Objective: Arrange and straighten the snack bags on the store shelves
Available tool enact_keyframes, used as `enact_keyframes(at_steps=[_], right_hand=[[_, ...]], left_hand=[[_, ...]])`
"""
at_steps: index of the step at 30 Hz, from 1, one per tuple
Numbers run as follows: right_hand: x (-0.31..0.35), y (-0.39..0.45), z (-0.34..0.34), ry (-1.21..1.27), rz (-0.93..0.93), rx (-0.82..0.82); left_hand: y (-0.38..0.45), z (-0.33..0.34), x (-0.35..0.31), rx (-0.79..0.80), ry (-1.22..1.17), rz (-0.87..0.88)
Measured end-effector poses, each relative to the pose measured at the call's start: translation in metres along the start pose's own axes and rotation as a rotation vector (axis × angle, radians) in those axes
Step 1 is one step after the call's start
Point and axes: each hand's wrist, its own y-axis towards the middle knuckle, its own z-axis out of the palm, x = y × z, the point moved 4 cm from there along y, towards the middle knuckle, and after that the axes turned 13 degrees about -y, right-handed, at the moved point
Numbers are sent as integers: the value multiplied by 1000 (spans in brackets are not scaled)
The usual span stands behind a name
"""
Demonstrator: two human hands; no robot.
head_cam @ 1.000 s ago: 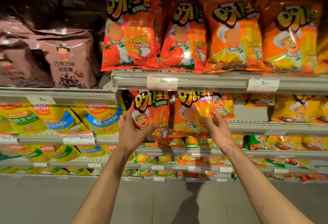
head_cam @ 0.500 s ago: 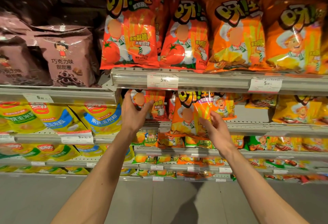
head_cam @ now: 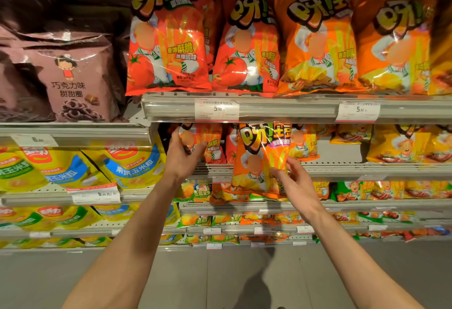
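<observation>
Now a red bag (head_cam: 208,146) is gripped by the left hand (head_cam: 182,158) at ten o'clock, apparently pushed back; an orange bag (head_cam: 260,159) at centre is steadied upright by the right hand (head_cam: 297,184), fingers loosely spread.

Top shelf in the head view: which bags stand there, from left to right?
Pink chocolate ring bag → first red tomato bag → second red tomato bag → first orange bag → second orange bag.
</observation>
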Motion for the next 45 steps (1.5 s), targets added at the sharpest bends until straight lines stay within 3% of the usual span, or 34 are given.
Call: enact_keyframes(at_steps=[6, 9, 19, 21, 25, 35, 40, 45], right_hand=[[-1, 2, 2, -9, -1, 10], [2, 3, 3, 9, -11, 26], [-18, 7, -29, 10, -23, 89], [-25, 8, -49, 9, -29, 90], [-45, 15, -100, -36, -20, 57], [-87, 60, -211, 24, -85, -54], [-75, 83, -226, 37, -228, -76], [-79, 112, -220, 71, -187, -54]], left_hand=[[-2, 2, -2, 29, 206, -30], [-12, 1, -8, -43, 307, -20], [-56, 10, -31, -273, 278, 307], [-66, 27, -35, -241, 245, 353], [-76, 86, -54, -93, 162, 279], [-70, 241, -103, 20, 311, 358], [-59, 263, -91, 23, 442, 322], [-55, 259, -90, 43, 483, 261]])
